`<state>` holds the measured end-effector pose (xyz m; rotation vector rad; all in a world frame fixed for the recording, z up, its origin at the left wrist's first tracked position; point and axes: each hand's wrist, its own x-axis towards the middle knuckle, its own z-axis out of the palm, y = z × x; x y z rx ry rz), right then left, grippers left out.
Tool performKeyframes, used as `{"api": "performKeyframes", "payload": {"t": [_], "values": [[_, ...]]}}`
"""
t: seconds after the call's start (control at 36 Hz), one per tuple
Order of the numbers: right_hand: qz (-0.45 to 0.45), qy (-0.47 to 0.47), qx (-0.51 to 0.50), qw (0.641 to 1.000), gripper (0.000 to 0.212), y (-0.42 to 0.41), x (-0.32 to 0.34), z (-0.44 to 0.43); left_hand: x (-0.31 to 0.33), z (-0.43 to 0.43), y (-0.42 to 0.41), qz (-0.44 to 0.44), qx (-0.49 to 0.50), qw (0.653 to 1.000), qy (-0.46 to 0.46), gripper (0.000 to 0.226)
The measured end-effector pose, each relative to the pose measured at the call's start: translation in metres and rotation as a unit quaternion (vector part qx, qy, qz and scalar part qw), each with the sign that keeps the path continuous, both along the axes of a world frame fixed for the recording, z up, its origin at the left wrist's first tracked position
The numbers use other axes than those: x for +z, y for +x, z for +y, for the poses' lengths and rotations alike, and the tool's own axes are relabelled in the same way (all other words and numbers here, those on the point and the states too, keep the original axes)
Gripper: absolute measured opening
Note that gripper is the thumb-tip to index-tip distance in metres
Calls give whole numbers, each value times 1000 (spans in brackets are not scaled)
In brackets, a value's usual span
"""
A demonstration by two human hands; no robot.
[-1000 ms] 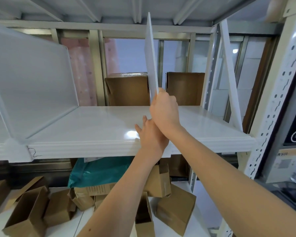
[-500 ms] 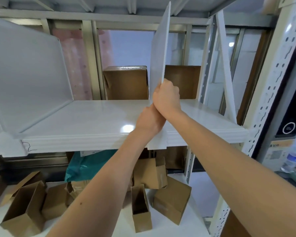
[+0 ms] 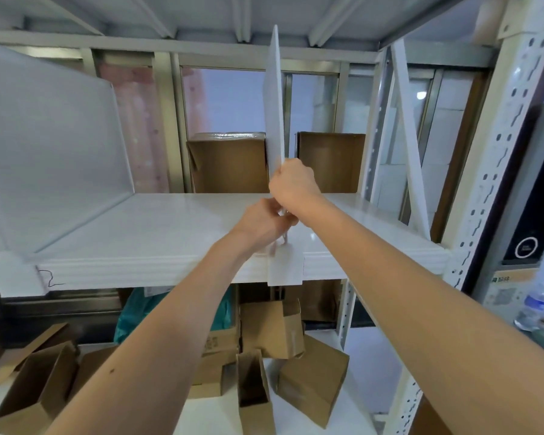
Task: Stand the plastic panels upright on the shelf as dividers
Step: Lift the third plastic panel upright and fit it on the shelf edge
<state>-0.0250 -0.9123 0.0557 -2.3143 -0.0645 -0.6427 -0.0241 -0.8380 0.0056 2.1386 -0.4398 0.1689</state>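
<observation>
Right hand (image 3: 292, 183) grips the plastic panel (image 3: 274, 105) by its front edge to hold it upright; left hand (image 3: 263, 224) pinches its base, likely seating it in the shelf (image 3: 157, 233) front clip (image 3: 285, 267).

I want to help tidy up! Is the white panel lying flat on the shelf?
No, the white panel stands upright on the shelf, with the right hand gripping its front edge.

White panel (image 3: 274, 105) upright at shelf (image 3: 139, 233) ctr, 2nd panel (image 3: 44, 152) standing left
</observation>
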Motion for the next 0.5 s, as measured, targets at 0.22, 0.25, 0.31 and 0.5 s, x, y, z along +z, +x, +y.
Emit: {"api": "performKeyframes", "payload": {"t": [0.22,0.25,0.31,0.5], "values": [[-2,41,-12,999,24,5,-3,-5,0,-5,5,0,13,1000,21,30],[-2,40,-14,999,23,4,-4,-5,-1,-5,6,-2,18,1000,26,31],[-5,40,-16,999,24,4,-4,-5,-1,-5,5,-6,18,999,31,32],[-31,16,-13,999,26,1,-8,0,-9,-11,8,-94,60,985,130,18]]}}
